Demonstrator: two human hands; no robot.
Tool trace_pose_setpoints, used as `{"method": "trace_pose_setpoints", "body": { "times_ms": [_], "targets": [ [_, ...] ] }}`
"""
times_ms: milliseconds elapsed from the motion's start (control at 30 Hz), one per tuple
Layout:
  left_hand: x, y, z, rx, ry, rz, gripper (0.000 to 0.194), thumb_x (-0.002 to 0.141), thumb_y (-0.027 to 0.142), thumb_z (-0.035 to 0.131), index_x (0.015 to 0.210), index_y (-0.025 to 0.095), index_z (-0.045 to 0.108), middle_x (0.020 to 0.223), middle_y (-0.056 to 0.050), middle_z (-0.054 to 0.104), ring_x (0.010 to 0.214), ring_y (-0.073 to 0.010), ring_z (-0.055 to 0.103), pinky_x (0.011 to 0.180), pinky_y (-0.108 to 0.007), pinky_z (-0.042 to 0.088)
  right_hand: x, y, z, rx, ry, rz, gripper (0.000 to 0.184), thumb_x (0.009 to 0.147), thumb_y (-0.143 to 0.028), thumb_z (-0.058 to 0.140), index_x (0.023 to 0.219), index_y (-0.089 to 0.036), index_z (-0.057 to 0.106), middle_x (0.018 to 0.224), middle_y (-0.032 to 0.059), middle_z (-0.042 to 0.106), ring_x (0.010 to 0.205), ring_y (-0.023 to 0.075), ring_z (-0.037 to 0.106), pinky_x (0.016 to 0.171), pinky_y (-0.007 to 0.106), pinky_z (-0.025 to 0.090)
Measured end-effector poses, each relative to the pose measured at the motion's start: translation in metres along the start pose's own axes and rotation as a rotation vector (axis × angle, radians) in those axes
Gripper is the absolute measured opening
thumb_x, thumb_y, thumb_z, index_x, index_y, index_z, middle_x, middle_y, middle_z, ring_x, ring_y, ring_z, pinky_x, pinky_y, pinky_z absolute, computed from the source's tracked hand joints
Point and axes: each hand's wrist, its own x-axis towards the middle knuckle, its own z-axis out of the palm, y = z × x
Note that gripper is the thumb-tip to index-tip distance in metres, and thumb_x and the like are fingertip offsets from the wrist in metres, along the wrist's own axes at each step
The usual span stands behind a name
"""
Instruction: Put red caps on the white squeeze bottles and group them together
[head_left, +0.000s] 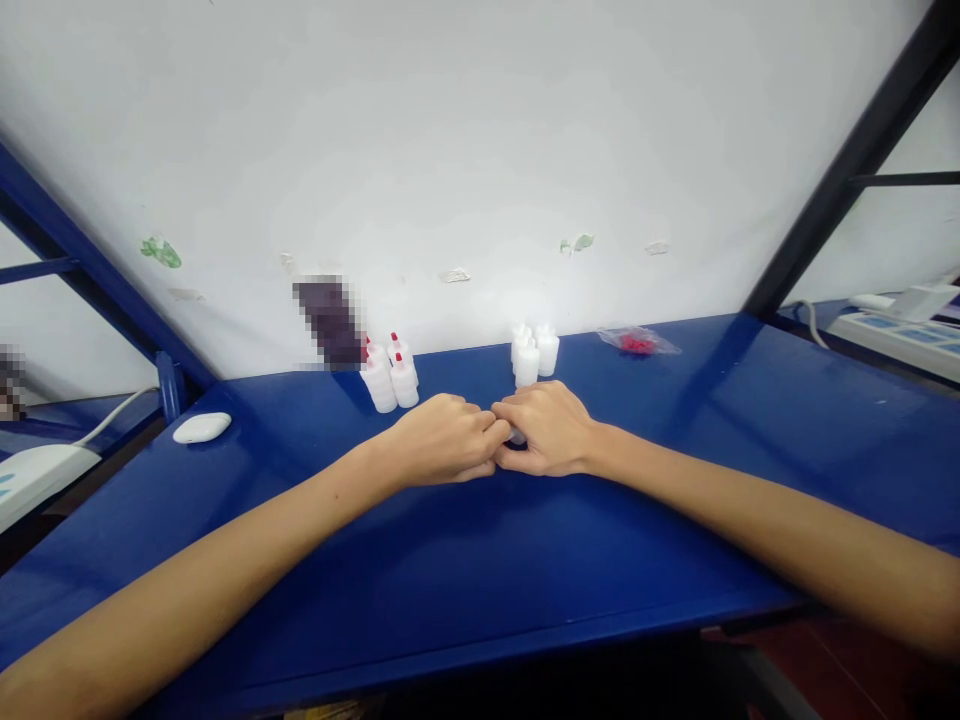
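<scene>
My left hand (444, 440) and my right hand (546, 430) meet at the middle of the blue table (675, 480), both with fingers curled closed. A small white object (516, 436) peeks out between them, mostly hidden; it looks like one of the small bottles. Just behind my left hand stand white bottles with red caps (390, 372). Behind my right hand stand white bottles without caps (534, 352). A clear bag of red caps (637, 343) lies further right by the wall.
A white oval object (202, 427) lies at the table's left end. White power strips sit on side surfaces at the far left (37, 470) and far right (900, 335). A white wall backs the table; dark frame posts (840, 190) rise on the right.
</scene>
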Motion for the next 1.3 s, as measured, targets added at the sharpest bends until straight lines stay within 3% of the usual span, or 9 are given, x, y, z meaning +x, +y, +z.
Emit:
{"method": "trace_pose_setpoints", "body": {
  "times_ms": [233,367,433,500,600,700,867,1300],
  "targets": [
    [0.0,-0.001,0.005,0.0,0.113,0.03,0.025,0.098,0.028,0.038,0.079,0.018,0.052,0.069,-0.001,0.061,0.054,-0.0135,0.056,0.051,-0.029,0.037,-0.003,0.005,0.004,0.152,0.01,0.034,0.029,0.079,-0.042,0.048,0.064,-0.018,0.052,0.057,0.0007,0.058,0.049,0.0114,0.04,0.051,0.027,0.016],
    [-0.002,-0.017,-0.005,-0.124,0.087,0.014,0.028,0.099,0.03,0.038,0.081,0.018,0.056,0.076,-0.003,0.062,0.06,-0.0142,0.056,0.057,-0.028,0.04,-0.004,0.007,0.004,0.239,0.104,0.002,0.041,0.088,-0.053,0.039,0.088,-0.017,0.058,0.066,0.0024,0.062,0.053,0.0138,0.046,0.052,0.026,0.021],
    [-0.009,-0.036,-0.016,-0.189,0.046,-0.077,0.031,0.099,0.03,0.037,0.079,0.017,0.057,0.077,-0.004,0.061,0.063,-0.0139,0.055,0.06,-0.028,0.04,-0.004,0.007,0.003,0.263,0.129,0.037,0.049,0.091,-0.057,0.035,0.107,-0.016,0.056,0.069,0.0025,0.064,0.056,0.0156,0.05,0.054,0.025,0.023],
    [-0.021,-0.062,-0.028,-0.243,0.069,-0.263,0.035,0.098,0.029,0.036,0.072,0.017,0.055,0.074,-0.003,0.058,0.062,-0.013,0.052,0.06,-0.027,0.039,-0.003,0.008,0.003,0.273,0.128,0.09,0.05,0.093,-0.056,0.035,0.118,-0.017,0.053,0.07,0.0018,0.066,0.058,0.0164,0.053,0.056,0.025,0.025],
    [-0.044,-0.099,-0.039,-0.215,0.172,-0.554,0.039,0.095,0.032,0.039,0.059,0.018,0.047,0.064,-0.003,0.051,0.058,-0.0133,0.045,0.058,-0.03,0.034,-0.003,0.008,0.003,0.268,0.106,0.139,0.046,0.095,-0.053,0.036,0.119,-0.018,0.054,0.07,0.0008,0.068,0.058,0.0159,0.054,0.056,0.025,0.027],
    [-0.062,-0.119,-0.038,-0.264,0.147,-0.72,0.037,0.091,0.036,0.046,0.058,0.019,0.049,0.06,-0.001,0.05,0.056,-0.0133,0.044,0.056,-0.03,0.031,-0.002,0.009,0.005,0.252,0.09,0.147,0.043,0.095,-0.051,0.037,0.115,-0.018,0.056,0.069,0.0006,0.068,0.057,0.0156,0.054,0.056,0.025,0.028],
    [-0.065,-0.122,-0.026,-0.398,0.046,-0.802,0.033,0.088,0.042,0.05,0.067,0.018,0.059,0.064,-0.001,0.059,0.058,-0.0128,0.049,0.057,-0.027,0.033,-0.003,0.008,0.005,0.26,0.111,0.127,0.04,0.097,-0.048,0.033,0.11,-0.018,0.057,0.07,0.0006,0.068,0.059,0.0153,0.055,0.057,0.025,0.028],
    [-0.059,-0.117,-0.018,-0.331,0.013,-0.769,0.037,0.088,0.049,0.051,0.077,0.017,0.066,0.072,-0.002,0.061,0.064,-0.014,0.051,0.06,-0.027,0.034,-0.001,0.008,0.005,0.184,0.057,0.15,0.039,0.098,-0.048,0.035,0.11,-0.019,0.058,0.075,0.0021,0.071,0.062,0.0166,0.059,0.056,0.026,0.027]
  ]
}}
